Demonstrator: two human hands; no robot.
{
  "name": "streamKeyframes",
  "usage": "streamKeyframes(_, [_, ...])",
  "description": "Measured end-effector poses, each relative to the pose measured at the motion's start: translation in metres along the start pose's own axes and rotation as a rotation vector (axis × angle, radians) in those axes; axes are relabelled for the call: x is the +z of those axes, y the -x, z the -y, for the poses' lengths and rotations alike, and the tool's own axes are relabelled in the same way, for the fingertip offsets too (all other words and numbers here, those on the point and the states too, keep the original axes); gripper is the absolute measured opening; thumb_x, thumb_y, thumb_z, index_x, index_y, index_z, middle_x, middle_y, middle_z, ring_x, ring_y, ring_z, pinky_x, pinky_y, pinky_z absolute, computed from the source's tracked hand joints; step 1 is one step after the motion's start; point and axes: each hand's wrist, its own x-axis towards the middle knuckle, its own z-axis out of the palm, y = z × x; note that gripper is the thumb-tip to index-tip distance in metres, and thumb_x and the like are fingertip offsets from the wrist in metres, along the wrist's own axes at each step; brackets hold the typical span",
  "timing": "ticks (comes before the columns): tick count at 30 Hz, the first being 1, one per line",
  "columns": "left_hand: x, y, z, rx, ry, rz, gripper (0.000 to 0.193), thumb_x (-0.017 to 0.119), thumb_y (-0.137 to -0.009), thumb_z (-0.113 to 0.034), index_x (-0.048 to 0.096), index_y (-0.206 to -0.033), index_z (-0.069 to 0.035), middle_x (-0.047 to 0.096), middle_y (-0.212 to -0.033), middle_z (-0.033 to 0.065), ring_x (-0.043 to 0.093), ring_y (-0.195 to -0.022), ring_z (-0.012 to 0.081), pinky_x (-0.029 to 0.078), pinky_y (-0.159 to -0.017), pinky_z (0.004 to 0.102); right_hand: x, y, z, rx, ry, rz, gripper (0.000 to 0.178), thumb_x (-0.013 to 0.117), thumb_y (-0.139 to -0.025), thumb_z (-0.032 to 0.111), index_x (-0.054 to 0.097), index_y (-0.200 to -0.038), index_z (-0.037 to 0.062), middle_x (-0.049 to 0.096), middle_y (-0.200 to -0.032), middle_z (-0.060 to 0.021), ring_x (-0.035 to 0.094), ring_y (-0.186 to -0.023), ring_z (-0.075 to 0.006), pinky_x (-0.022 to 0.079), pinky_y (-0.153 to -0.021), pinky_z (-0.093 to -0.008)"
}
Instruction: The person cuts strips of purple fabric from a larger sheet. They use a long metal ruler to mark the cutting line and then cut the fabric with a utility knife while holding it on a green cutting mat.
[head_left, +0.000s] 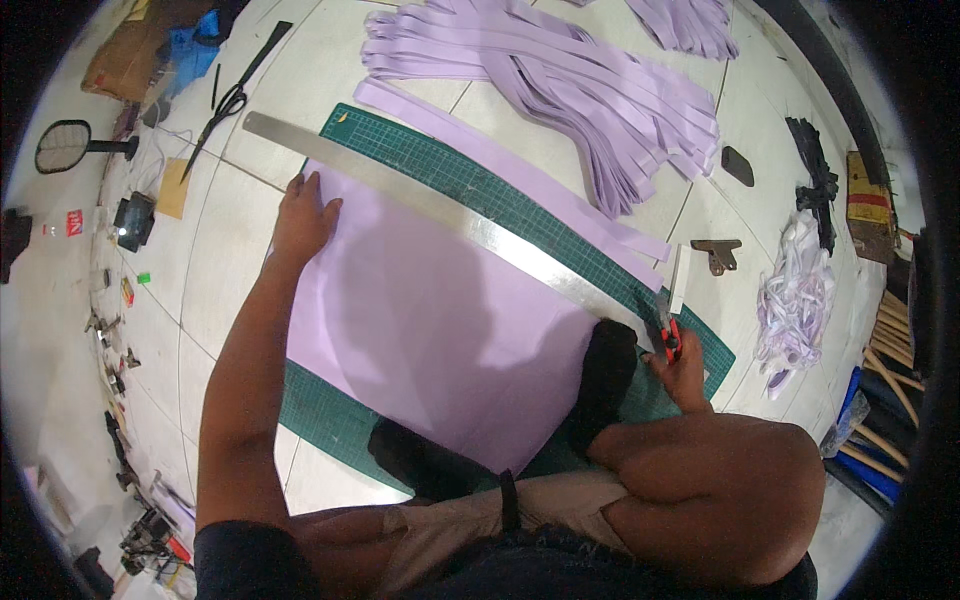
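Note:
A lilac sheet of fabric [430, 290] lies over a green cutting mat [330, 405]. Along its far edge a long steel ruler [500, 243] runs slantwise from upper left to lower right. My left hand [303, 225] presses on the sheet's upper left corner, just below the ruler, fingers spread. At the ruler's right end, my right hand [685, 375] grips a red-and-black cutter [671, 337], its tip pointing away from me. A black-socked foot [608, 360] rests by the ruler's right end. Beyond the ruler lies a narrow lilac strip [520, 180].
A pile of lilac strips [560, 90] lies farther off on the tiled floor. Black scissors [222, 110] are at the left, a metal clip [716, 256] and white-lilac scraps [796, 295] at the right. Wooden sticks [893, 350] stand at the right edge.

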Motion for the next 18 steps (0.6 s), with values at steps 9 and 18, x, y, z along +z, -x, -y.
streamKeyframes(9, [0.000,-0.001,-0.020,0.064,-0.082,0.081,0.059,0.069,-0.087,-0.030,0.050,-0.130,0.005,0.051,-0.129,0.0295,0.050,-0.120,0.0464,0.044,-0.101,0.0512,-0.008,0.001,-0.029,0.077,-0.167,0.092,0.059,0.082,-0.068,0.018,0.052,-0.116,0.0026,0.059,-0.101,-0.0155,0.059,-0.093,-0.0307,0.049,-0.084,-0.0426])
streamKeyframes(18, [0.006,-0.002,-0.003,0.055,0.156,-0.050,0.068,0.074,-0.083,-0.026,0.043,-0.134,0.005,0.051,-0.132,0.0275,0.050,-0.124,0.0425,0.042,-0.105,0.0482,0.014,0.022,-0.022,0.102,-0.243,0.023,0.064,0.086,-0.064,0.019,0.055,-0.117,0.0007,0.064,-0.093,-0.0101,0.063,-0.087,-0.0226,0.052,-0.083,-0.0357])
